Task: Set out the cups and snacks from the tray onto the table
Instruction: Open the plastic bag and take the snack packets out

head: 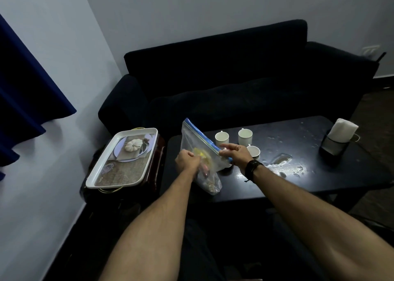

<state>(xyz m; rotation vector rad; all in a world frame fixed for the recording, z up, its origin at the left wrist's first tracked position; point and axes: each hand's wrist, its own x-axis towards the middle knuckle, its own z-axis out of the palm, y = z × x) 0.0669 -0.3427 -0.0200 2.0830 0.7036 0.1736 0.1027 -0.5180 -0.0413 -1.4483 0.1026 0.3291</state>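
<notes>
A clear zip bag of snacks point(193, 141) with a blue seal strip stands above the near left part of the dark table point(298, 182). My left hand point(187, 160) grips the bag's side, its fingers partly hidden behind the plastic. My right hand point(235, 152) pinches the blue seal at its right end. Three white cups stand on the table behind the bag: one at the left point(222, 138), one further right point(245, 136), and a third point(254, 151) just beyond my right hand. The white tray point(102, 169) with a printed picture lies on a small stand to the left, with nothing on it.
A dark sofa point(234, 78) runs behind the table. A black holder with white napkins point(339, 137) stands at the table's far right. Wet patches point(279, 161) shine on the table top right of the cups. A blue curtain point(25, 93) hangs at the left wall.
</notes>
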